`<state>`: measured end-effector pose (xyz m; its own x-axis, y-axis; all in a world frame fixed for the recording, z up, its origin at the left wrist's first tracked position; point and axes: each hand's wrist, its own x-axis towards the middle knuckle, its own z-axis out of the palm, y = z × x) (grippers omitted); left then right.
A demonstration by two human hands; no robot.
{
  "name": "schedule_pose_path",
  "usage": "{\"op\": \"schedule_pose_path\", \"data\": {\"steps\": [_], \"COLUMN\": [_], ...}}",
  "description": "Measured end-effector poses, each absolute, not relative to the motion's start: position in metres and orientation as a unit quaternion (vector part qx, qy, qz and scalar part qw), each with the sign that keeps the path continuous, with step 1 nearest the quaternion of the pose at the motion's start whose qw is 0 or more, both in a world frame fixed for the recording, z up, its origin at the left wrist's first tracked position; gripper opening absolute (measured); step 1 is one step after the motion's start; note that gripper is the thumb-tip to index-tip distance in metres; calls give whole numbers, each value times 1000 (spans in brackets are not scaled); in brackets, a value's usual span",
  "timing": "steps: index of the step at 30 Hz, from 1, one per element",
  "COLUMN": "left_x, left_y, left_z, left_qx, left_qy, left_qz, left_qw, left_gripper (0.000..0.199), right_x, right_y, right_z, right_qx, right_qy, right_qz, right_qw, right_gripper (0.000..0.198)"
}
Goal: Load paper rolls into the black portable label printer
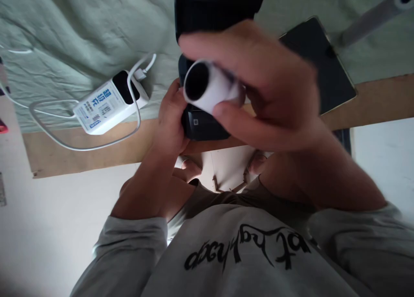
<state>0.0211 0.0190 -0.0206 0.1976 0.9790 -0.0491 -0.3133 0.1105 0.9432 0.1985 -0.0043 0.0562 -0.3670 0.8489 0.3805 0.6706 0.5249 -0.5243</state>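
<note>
My right hand (268,85) is closed around a short white roll (213,87), thumb on one side and fingers on the other. The roll's dark round opening is turned to the left. Just below it sits a black device (208,126) with a small white logo, largely covered by the roll and my hand. Fingers of my left hand (173,115) grip the device's left side. Beyond my right hand stands a larger black part (216,7); whether it joins the device is hidden.
On the left, a white box-shaped power bank (110,102) lies with a looped white cable (80,149). A dark tablet-like slab (317,64) and a long pale tube (371,23) lie to the right. Green cloth (97,20) covers the table; its wooden edge (80,152) is bare.
</note>
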Motion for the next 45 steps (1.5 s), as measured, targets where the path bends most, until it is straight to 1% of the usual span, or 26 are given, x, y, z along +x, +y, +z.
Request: {"op": "schedule_pose_path", "data": {"steps": [2,4,5,7,9,11,15,18,20,22,25,27,30,34,35,36,39,41,43,45], "left_x": [21,21,21,21,21,21,19,19,19,18,17,16,17,17,16,15,10,7,6,5], "left_y": [18,17,17,16,15,15,16,18,21,24,26,24,22,23,24,25,29,31,32,31], "left_z": [-19,-19,-20,-21,-22,-23,-28,-31,-33,-35,-37,-39,-42,-46,-46,-48,-54,-59,-64,-65], "left_qx": [437,430,425,418,418,428,448,449,454,474,523,527,514,515,518,522,541,562,571,569], "left_qy": [382,375,368,360,359,366,369,331,291,253,235,267,301,297,289,279,254,246,252,291], "left_qz": [504,512,517,513,508,506,499,522,546,558,543,538,534,524,521,517,508,505,510,504], "left_qw": [639,642,645,658,662,653,644,645,641,633,613,601,600,609,614,619,620,607,593,581], "left_gripper": [17,21,25,28,28,27,27,26,29,37,51,57,60,67,69,70,74,81,88,91], "right_x": [194,193,193,193,192,190,189,190,190,192,195,197,198,199,200,201,206,209,211,210], "right_y": [1,5,6,7,7,8,9,7,6,4,3,2,0,0,0,1,7,12,19,25], "right_z": [47,40,38,36,35,33,26,22,22,21,21,22,23,20,19,18,13,10,8,7], "right_qx": [-421,-437,-462,-498,-505,-485,-458,-463,-442,-410,-381,-391,-414,-481,-504,-524,-535,-510,-489,-481], "right_qy": [-836,-832,-822,-804,-800,-804,-809,-806,-824,-849,-862,-852,-828,-720,-688,-668,-680,-698,-692,-673], "right_qz": [135,90,64,36,38,42,19,-23,-30,-13,43,83,99,99,99,104,145,189,206,203], "right_qw": [324,331,328,322,323,342,367,367,353,333,331,338,366,490,512,518,480,466,489,525], "right_gripper": [53,50,46,31,18,13,19,16,13,17,27,25,16,5,5,10,37,47,43,39]}}
